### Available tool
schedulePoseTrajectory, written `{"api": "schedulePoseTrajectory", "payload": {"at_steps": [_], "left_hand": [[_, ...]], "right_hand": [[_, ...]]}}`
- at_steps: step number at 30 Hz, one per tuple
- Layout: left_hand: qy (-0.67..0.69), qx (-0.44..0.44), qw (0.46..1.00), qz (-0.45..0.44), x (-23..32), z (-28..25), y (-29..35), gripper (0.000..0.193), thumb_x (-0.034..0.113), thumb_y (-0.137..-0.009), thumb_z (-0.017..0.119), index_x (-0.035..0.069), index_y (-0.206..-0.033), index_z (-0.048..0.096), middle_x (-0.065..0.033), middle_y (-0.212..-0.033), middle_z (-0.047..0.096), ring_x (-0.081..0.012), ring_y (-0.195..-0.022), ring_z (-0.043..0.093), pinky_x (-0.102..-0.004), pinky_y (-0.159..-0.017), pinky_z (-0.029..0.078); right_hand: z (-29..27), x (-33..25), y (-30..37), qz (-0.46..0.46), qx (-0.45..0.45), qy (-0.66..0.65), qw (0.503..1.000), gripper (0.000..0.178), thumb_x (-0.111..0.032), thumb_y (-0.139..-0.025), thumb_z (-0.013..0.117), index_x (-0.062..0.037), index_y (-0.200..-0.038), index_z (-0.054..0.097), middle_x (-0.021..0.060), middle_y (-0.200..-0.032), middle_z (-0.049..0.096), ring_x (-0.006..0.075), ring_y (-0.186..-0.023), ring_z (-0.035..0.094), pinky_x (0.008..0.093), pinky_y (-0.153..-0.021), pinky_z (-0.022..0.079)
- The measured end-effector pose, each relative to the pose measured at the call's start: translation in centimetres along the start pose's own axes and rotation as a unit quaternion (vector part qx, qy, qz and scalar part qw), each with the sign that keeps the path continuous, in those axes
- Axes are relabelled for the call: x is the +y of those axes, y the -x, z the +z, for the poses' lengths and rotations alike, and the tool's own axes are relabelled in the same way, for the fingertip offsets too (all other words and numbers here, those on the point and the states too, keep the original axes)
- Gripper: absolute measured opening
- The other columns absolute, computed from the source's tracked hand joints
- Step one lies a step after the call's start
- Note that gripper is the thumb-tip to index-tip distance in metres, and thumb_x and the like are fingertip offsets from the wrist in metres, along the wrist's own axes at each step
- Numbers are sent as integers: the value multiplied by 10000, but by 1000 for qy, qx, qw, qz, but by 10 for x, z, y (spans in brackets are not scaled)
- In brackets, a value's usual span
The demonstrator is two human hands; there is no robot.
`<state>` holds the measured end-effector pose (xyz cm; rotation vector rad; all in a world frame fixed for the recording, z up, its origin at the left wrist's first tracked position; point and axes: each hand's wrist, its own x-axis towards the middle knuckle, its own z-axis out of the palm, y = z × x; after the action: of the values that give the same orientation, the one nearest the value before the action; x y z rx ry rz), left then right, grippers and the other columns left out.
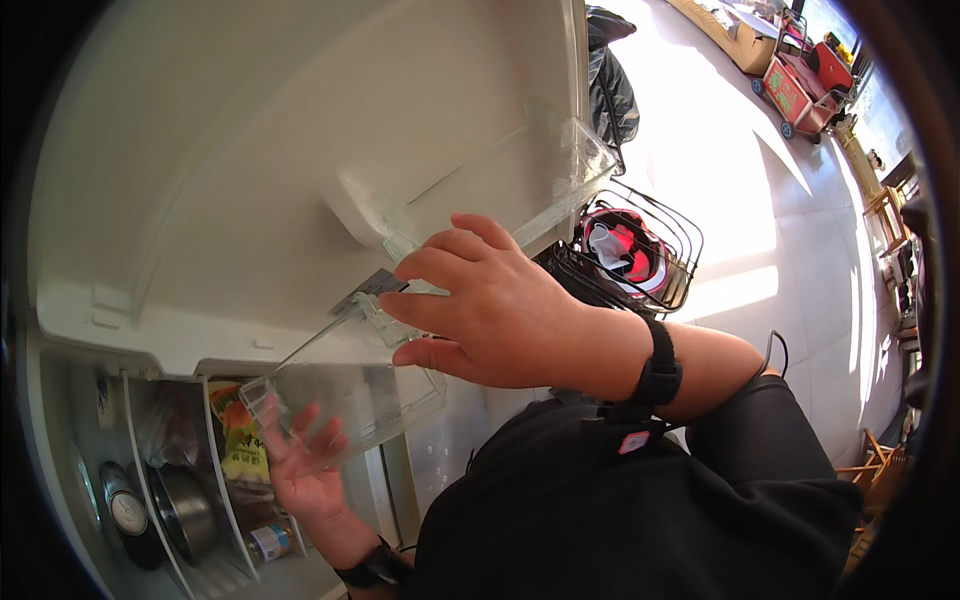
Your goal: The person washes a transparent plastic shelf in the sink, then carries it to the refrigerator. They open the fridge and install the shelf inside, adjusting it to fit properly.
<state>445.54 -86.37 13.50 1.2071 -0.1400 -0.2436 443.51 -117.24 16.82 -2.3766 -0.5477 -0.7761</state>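
Observation:
A clear plastic door bin [340, 385] hangs tilted over the fridge compartments at the lower left. My left hand [305, 475] holds its lower left end; the fingers show through the plastic. My right hand [490, 305] is over the bin's upper right end, fingers spread and stretched toward the left, thumb lowest. Whether its fingertips press on the bin, I cannot tell. Just beyond my right hand, a second clear bin [500, 190] sits along the white inner door panel [240, 170].
Fridge compartments [200, 490] at lower left hold a dark pot [183, 510], a yellow packet [242, 445], a jar [270, 542] and a dark oval object [125, 505]. Right of the door stands a black wire basket [690, 250]. A red cart [800, 95] stands farther off.

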Motion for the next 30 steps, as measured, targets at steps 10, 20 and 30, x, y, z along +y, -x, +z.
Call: {"api": "schedulePoseTrajectory", "payload": {"at_steps": [10,20,30], "left_hand": [[13,59,998,-13,-5,6,3,711,216,-731,437,109,-1387,185,-199,-1163,499,-358,-954,591,-417,-704,556],[26,52,998,-25,-7,9,3,713,219,-741,438,116,-1393,169,-197,-1184,487,-357,-976,582,-423,-702,561],[36,85,995,-27,-9,15,2,747,189,-710,438,77,-1384,137,-217,-1131,500,-366,-904,609,-419,-666,566]], "right_hand": [[-10,39,-44,95,-204,95,970,477,-422,-810,552,-82,-1142,513,100,-816,597,264,-820,587,364,-736,432],[-8,44,-45,156,-202,59,965,586,-476,-822,506,-26,-1196,468,133,-904,600,293,-928,558,378,-791,449],[-10,47,-45,161,-228,39,960,670,-498,-808,515,-10,-1255,409,135,-982,583,300,-965,539,377,-816,442]]}}
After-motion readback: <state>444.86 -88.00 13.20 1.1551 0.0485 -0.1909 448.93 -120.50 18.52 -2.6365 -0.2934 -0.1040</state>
